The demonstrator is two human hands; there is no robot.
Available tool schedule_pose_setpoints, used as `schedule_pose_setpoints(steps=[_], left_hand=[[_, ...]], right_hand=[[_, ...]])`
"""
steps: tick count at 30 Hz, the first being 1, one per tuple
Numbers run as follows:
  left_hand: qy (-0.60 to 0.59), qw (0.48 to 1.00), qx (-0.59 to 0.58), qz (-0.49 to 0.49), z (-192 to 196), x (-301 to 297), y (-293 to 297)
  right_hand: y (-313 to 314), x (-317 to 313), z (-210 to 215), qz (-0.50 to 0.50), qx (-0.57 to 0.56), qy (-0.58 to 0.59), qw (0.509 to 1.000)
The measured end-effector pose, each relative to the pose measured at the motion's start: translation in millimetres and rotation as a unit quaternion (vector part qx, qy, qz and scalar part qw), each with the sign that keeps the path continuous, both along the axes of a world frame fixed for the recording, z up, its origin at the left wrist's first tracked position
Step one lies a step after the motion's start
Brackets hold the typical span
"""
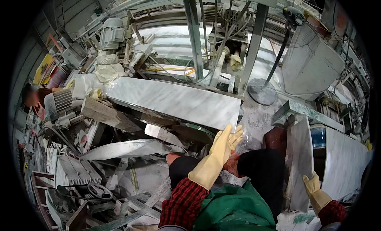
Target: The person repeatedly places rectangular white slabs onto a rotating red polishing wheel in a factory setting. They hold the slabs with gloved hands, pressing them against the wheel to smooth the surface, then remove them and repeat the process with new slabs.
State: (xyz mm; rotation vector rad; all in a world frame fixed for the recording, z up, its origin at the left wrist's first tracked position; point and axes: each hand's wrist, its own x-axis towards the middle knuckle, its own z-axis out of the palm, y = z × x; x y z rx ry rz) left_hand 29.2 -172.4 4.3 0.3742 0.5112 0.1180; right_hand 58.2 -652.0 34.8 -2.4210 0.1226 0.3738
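A long white-grey marble slab [178, 102] lies flat across the machine bed in front of me. My left hand [222, 145], in a cream rubber glove, is at its near right corner, fingers stretched out and apart. Whether the palm touches the slab's end I cannot tell. Low on the right, my right hand [315, 189], gloved alike, grips the edge of a grey marble panel [299, 167] that stands upright. Some of its fingers are hidden behind the panel. Another pale marble slab [345, 163] leans just right of it.
An electric motor [112, 34] stands at the back left. Metal posts [193, 38] rise behind the slab. A round-based fan [262, 92] is at the back right. Stone offcuts [77, 169] and scrap litter the left floor. Another person [41, 96] is at the far left.
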Motion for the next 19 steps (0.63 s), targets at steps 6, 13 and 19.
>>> schedule_pose_setpoints(steps=[6, 13, 19], left_hand=[[-0.008, 0.999, -0.030, -0.015, 3.5, 3.2, -2.8], [-0.060, 0.998, -0.027, -0.004, -12.6, 1.3, 0.5], [-0.031, 0.999, -0.010, 0.020, -3.8, -1.0, -0.8]], right_hand=[[-16.2, 0.1, -15.6, -0.007, 0.030, -0.016, 0.999], [0.0, -2.3, -0.8, 0.012, -0.004, -0.001, 1.000], [-1.3, -2.2, -0.9, 0.020, -0.005, -0.008, 1.000]])
